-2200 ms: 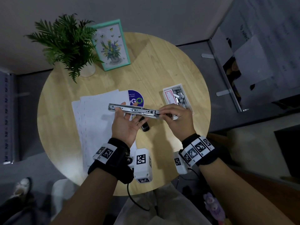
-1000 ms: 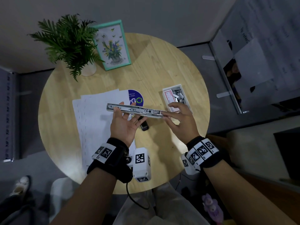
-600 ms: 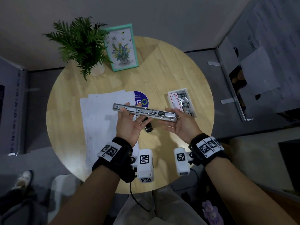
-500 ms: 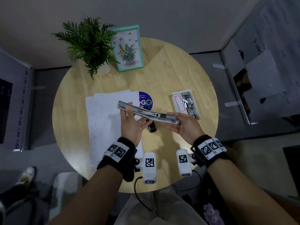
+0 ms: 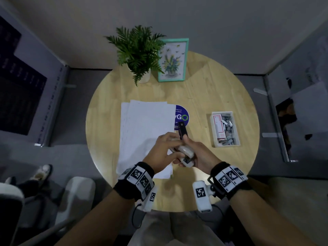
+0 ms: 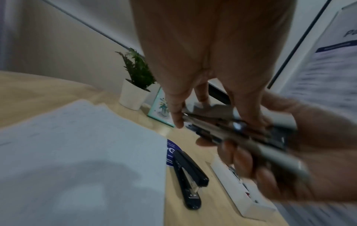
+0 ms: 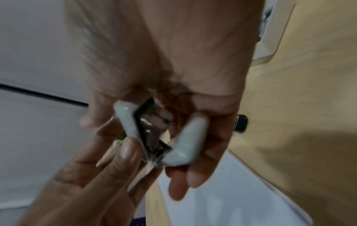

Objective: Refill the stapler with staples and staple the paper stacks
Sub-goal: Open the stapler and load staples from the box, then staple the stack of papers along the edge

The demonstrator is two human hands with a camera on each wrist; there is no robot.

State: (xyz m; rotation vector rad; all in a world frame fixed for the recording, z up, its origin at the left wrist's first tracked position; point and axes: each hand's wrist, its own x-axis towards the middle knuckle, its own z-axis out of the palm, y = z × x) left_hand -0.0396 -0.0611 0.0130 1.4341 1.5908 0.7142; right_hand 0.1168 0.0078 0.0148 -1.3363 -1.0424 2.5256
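Observation:
Both hands hold a white stapler (image 5: 185, 152) above the table's near edge, over the corner of the paper stack (image 5: 147, 128). In the right wrist view the white stapler (image 7: 186, 142) stands part open in a V, with its metal staple channel showing. My right hand (image 5: 196, 150) grips the rear end, fingers curled round the lower arm. My left hand (image 5: 167, 148) pinches the upper arm; its fingers (image 7: 123, 152) lie on the white top. Whether staples sit in the channel is hidden. An open white box of staples (image 5: 225, 129) lies to the right.
A black stapler (image 5: 182, 130) lies on the round wooden table (image 5: 204, 89) beside the papers, partly on a purple sticker (image 5: 182, 114). A potted plant (image 5: 140, 55) and a framed picture (image 5: 173, 60) stand at the far edge. A chair (image 5: 78, 190) stands near left.
The white stapler was stretched out flat and sideways between my hands. Now it is folded to a V and turned lengthwise, with both hands drawn close together nearer to me.

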